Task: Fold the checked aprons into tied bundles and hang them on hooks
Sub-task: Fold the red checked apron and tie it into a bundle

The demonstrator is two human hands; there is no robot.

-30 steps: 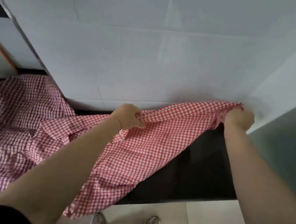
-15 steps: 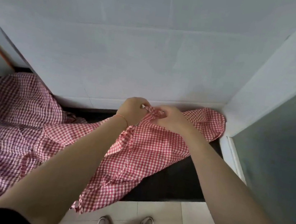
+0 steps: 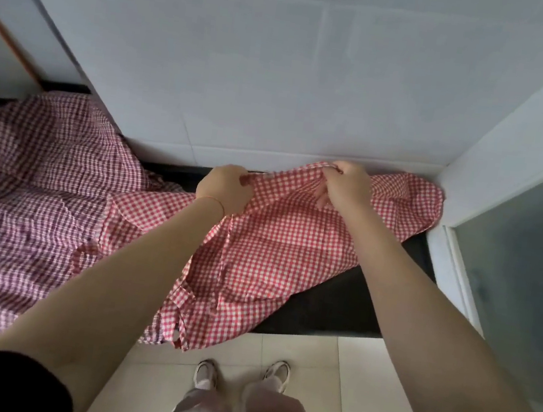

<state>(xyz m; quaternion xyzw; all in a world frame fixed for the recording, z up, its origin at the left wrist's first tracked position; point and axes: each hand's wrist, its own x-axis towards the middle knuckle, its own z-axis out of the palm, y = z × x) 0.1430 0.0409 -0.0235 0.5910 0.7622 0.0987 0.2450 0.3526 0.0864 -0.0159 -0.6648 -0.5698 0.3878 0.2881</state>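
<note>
A red-and-white checked apron [image 3: 276, 241] lies on a black counter [image 3: 336, 304]; beside it a purplish checked apron [image 3: 21, 207]. Pale grey wall tiles [image 3: 281, 68], cream floor [image 3: 312, 360].

Black short sleeves [image 3: 8, 382], thin red wrist string [image 3: 214, 201], pale trousers [image 3: 258, 399], white trainers [image 3: 277, 372].

The purple-checked apron [image 3: 14, 206] runs off the left edge; its full extent cannot be told. The left hand [image 3: 224, 187] has its fingertips buried in the red-checked apron [image 3: 278, 251], whose far edge is covered by the right hand [image 3: 346, 188]. Both forearms hide part of the counter [image 3: 336, 304]. Apron ties cannot be traced among the folds.
</note>
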